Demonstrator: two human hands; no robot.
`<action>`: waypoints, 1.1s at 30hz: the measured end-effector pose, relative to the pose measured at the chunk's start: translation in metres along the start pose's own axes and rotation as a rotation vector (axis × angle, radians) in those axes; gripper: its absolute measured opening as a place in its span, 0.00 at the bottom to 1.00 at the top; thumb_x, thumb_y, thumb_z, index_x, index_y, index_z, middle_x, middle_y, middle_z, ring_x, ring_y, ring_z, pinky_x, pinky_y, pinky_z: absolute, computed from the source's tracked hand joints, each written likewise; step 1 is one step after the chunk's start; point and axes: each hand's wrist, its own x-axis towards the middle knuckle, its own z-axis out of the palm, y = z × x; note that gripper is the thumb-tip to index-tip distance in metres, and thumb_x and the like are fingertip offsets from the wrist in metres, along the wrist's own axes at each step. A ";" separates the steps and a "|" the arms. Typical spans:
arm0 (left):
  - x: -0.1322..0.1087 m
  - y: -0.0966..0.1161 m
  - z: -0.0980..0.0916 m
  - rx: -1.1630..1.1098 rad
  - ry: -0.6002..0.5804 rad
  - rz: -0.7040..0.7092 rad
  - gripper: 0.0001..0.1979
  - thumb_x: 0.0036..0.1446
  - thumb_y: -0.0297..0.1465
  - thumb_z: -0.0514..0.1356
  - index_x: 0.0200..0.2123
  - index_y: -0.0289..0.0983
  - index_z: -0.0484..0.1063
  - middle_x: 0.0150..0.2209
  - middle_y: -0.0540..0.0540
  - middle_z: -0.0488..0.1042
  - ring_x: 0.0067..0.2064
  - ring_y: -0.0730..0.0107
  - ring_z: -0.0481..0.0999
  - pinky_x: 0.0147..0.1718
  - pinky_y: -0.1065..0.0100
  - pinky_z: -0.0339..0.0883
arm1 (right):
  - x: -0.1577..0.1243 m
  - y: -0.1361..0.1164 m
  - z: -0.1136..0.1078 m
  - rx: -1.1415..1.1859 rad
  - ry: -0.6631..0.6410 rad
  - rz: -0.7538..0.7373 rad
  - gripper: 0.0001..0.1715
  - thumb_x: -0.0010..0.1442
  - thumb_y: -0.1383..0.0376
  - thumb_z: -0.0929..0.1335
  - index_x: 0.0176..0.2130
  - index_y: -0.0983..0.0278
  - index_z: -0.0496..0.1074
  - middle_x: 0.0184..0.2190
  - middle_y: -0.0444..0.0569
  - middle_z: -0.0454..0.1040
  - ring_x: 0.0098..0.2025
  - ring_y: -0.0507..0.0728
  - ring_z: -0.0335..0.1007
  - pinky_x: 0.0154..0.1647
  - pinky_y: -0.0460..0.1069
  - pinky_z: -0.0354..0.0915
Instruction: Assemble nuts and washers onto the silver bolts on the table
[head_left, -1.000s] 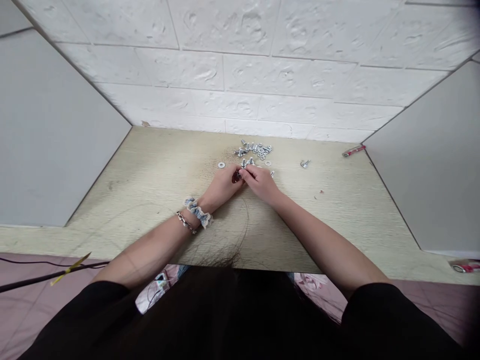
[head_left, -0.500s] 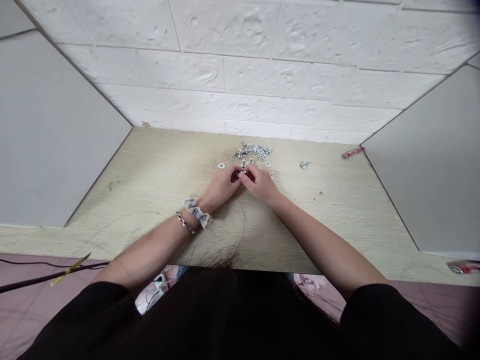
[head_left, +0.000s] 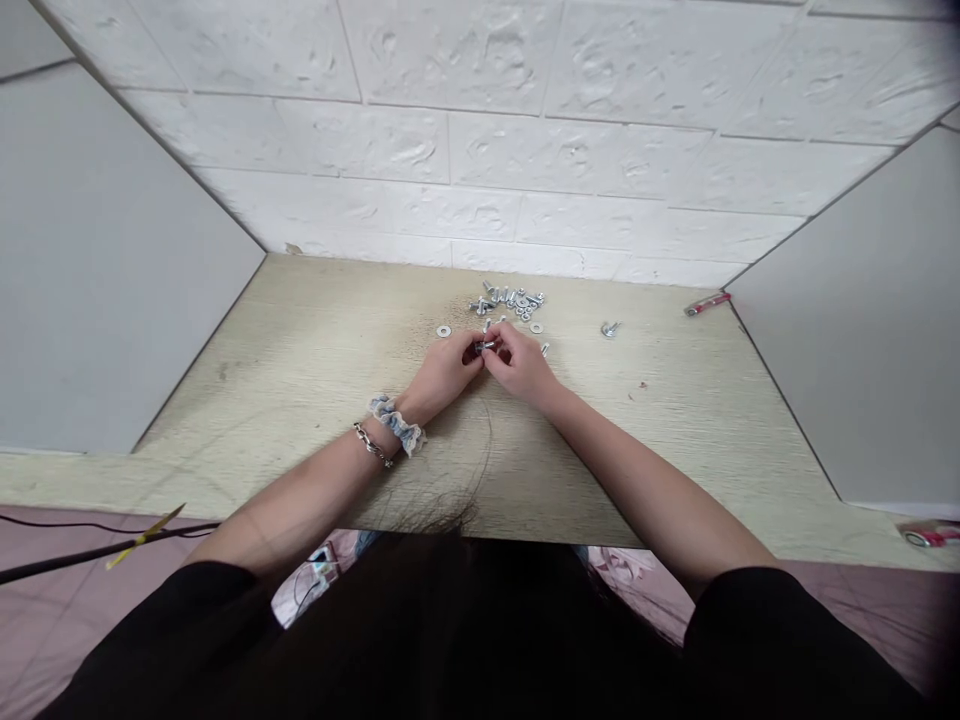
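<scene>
My left hand [head_left: 444,373] and my right hand [head_left: 520,364] meet fingertip to fingertip over the middle of a pale wooden table [head_left: 300,370]. Between them both pinch a small silver bolt [head_left: 486,346]. Just beyond the fingers lies a pile of silver bolts, nuts and washers [head_left: 511,300]. A lone washer [head_left: 443,330] rests left of the pile, and a single bolt [head_left: 610,328] lies to its right. My left wrist wears a blue scrunchie [head_left: 396,424] and a chain bracelet.
A white brick wall [head_left: 480,140] backs the table, with grey panels on both sides. A red pen-like tool [head_left: 706,302] lies at the far right corner. A black cable with a yellow tag [head_left: 139,534] runs along the lower left.
The hands stay in place; the fingers have shifted slightly round the small bolt, which now shows more plainly between them.
</scene>
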 end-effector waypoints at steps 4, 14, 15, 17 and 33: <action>-0.001 0.002 0.000 -0.001 -0.011 0.023 0.12 0.54 0.28 0.56 0.43 0.38 0.74 0.36 0.48 0.76 0.35 0.69 0.72 0.38 0.69 0.65 | 0.000 -0.001 -0.001 -0.039 0.017 0.000 0.03 0.54 0.64 0.62 0.31 0.61 0.59 0.24 0.42 0.64 0.25 0.52 0.58 0.29 0.48 0.56; -0.001 0.004 0.000 0.029 -0.014 0.069 0.09 0.55 0.29 0.55 0.37 0.36 0.74 0.32 0.48 0.76 0.33 0.71 0.71 0.36 0.70 0.64 | 0.001 -0.001 -0.002 -0.155 0.012 0.020 0.17 0.60 0.57 0.59 0.23 0.62 0.55 0.20 0.43 0.61 0.25 0.52 0.56 0.29 0.48 0.50; -0.001 0.003 0.000 0.036 -0.015 0.073 0.08 0.55 0.28 0.55 0.36 0.35 0.73 0.32 0.48 0.76 0.32 0.71 0.71 0.35 0.70 0.63 | 0.001 -0.001 -0.002 -0.162 0.010 0.031 0.20 0.61 0.56 0.59 0.22 0.62 0.55 0.19 0.43 0.61 0.24 0.52 0.56 0.28 0.48 0.50; -0.001 0.003 0.001 0.051 -0.018 0.073 0.07 0.55 0.28 0.55 0.34 0.35 0.73 0.31 0.48 0.76 0.31 0.71 0.71 0.34 0.70 0.63 | 0.001 0.000 -0.003 -0.159 0.007 0.055 0.23 0.63 0.53 0.57 0.21 0.62 0.56 0.19 0.43 0.62 0.24 0.51 0.57 0.28 0.48 0.50; 0.001 -0.002 0.000 -0.010 0.079 0.064 0.13 0.54 0.26 0.58 0.45 0.37 0.73 0.34 0.48 0.77 0.34 0.72 0.73 0.37 0.70 0.65 | -0.001 0.002 0.000 0.009 0.028 -0.012 0.10 0.57 0.64 0.62 0.41 0.62 0.64 0.30 0.44 0.69 0.24 0.49 0.60 0.29 0.47 0.58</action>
